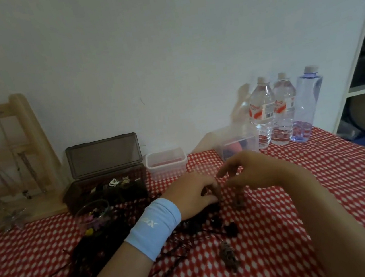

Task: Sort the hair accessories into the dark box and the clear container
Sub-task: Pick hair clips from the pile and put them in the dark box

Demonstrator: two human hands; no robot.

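A brown hair clip [217,191] is gripped by the curled fingers of the left hand [191,195]. The right hand [253,172] is held at three o'clock of it, fingers bent over a blurred brown piece [239,200]; whether that is pinched cannot be told. The open dark box [103,155] is seen at ten o'clock, with a round clear container [90,205] just in front of it. Dark hair accessories [92,254] are piled at seven o'clock.
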